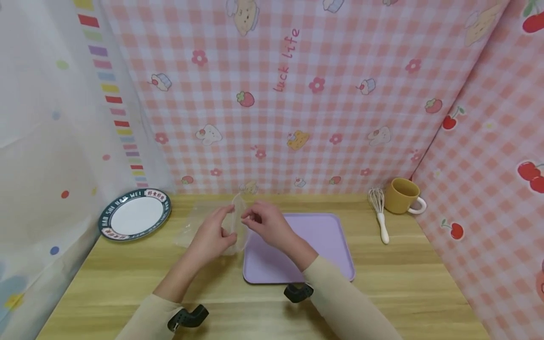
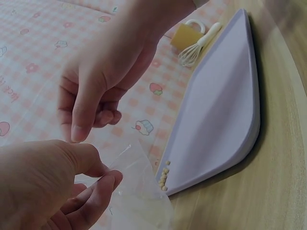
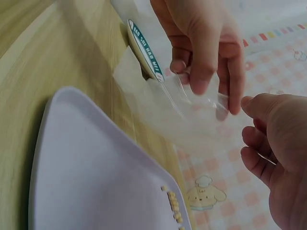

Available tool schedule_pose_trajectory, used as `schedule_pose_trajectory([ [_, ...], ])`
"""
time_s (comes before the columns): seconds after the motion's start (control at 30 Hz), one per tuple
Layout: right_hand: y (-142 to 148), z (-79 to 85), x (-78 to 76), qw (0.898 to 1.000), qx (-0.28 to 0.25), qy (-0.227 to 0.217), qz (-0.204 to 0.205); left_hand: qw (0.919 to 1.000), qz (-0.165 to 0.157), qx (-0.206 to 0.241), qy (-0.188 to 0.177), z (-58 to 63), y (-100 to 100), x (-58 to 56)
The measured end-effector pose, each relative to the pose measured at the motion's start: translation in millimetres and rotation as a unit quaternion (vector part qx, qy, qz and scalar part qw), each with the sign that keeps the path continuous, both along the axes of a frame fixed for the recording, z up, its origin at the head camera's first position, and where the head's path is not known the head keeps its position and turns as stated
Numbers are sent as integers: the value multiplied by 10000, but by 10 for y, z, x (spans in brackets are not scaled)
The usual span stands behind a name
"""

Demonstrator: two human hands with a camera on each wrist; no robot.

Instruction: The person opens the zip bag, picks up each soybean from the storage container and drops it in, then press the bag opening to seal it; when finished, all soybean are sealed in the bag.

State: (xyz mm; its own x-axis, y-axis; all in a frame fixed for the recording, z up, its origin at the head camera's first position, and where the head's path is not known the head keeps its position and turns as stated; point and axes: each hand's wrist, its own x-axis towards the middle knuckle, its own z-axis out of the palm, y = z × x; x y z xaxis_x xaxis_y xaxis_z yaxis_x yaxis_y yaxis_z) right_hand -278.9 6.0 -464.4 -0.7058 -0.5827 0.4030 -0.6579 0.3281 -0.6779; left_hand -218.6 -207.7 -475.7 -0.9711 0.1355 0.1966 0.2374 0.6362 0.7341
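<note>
One wooden table (image 1: 403, 302): under the tray.
Purple tray (image 1: 318, 231): flat, middle of the clock.
Clear bag (image 3: 158, 112): off the tray's 9 o'clock side.
Left hand (image 1: 210, 236): thumb and fingers pinching the bag.
Right hand (image 1: 269, 224): by the bag; can't tell whether it pinches.
Yellow mug (image 1: 399, 197): 2 o'clock, beside the whisk (image 1: 383, 228).
Tiny bits (image 3: 174, 206): in the tray's 10 o'clock corner.
</note>
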Motion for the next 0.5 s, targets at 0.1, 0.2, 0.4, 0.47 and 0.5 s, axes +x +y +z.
schedule_pose_trajectory([
  [0.1,-60,1,31,10000,12,51,61,10000,15,24,-31,-15,0,18],
  [0.2,-79,16,43,10000,64,6,52,10000,39,-13,-10,-4,9,26],
  [0.4,-59,32,20,10000,85,-20,20,9999,74,-33,-60,13,25,13],
  [0.47,-39,42,6,9999,93,-74,6,9999,94,-36,-71,13,24,7],
  [0.5,-27,48,-1,9999,86,-94,-1,9999,96,-36,-77,16,21,5],
])
